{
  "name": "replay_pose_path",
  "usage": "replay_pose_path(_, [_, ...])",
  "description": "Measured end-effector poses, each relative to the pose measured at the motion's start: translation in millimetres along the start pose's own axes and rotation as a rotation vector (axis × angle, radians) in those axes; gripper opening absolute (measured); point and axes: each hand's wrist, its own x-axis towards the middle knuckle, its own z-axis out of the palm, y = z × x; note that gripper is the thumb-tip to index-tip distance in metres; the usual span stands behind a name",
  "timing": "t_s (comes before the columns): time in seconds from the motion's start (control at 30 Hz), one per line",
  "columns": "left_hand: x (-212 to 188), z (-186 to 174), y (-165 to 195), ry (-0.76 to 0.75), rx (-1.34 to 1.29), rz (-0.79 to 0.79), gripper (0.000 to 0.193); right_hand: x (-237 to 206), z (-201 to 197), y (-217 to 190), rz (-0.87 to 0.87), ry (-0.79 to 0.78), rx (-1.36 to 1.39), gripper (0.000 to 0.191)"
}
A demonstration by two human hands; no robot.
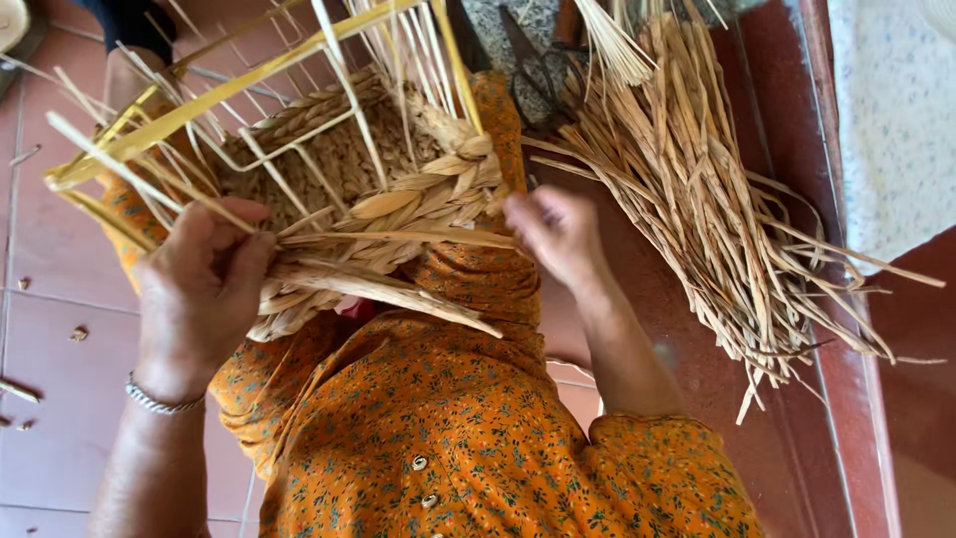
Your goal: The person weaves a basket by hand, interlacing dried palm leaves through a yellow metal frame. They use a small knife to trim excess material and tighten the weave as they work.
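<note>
A half-woven straw basket [349, 169] rests on my lap, its thin upright stakes and a yellow frame sticking out toward the far left. My left hand [199, 289] grips the basket's woven rim from the left side, fingers curled over the flat dried leaves. My right hand [558, 234] is at the basket's right edge, pinching the end of a flat straw strand [398, 239] that runs across the weave. I wear an orange flowered dress [468, 428] and a silver bracelet [159, 401] on the left wrist.
A big bundle of loose dried straw [697, 199] lies to my right on a dark red ledge [777, 458]. Dark scissors [538, 70] lie beyond the basket. Pinkish floor tiles [60, 329] with small straw scraps are at my left.
</note>
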Motion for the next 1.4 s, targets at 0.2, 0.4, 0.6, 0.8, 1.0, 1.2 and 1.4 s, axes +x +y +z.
replay_pose_path(0.2, [-8,4,-8,0.008,-0.074,-0.062,0.017,77,-34,66,-0.333,0.365,-0.496,0.002])
replay_pose_path(0.4, [-12,9,-12,0.048,-0.081,-0.097,0.013,104,-11,61,-0.582,0.383,-0.951,0.012])
replay_pose_path(0.6, [-14,12,-15,0.061,-0.097,-0.029,0.009,121,-19,59,-0.597,0.539,-0.756,0.008])
replay_pose_path(0.8, [-10,9,-9,0.045,-0.144,-0.115,0.02,135,-61,44,-0.131,0.439,-0.121,0.006])
replay_pose_path(1.0, [-5,9,-2,0.053,-0.119,-0.118,0.018,157,-63,19,0.017,0.258,-0.323,0.008])
replay_pose_path(1.2, [-9,10,-3,0.055,-0.133,-0.114,0.016,148,-61,24,-0.066,0.179,-0.247,0.012])
replay_pose_path(1.4, [-10,8,-6,0.052,-0.132,-0.088,0.018,87,-42,57,-0.034,0.013,-0.776,0.028])
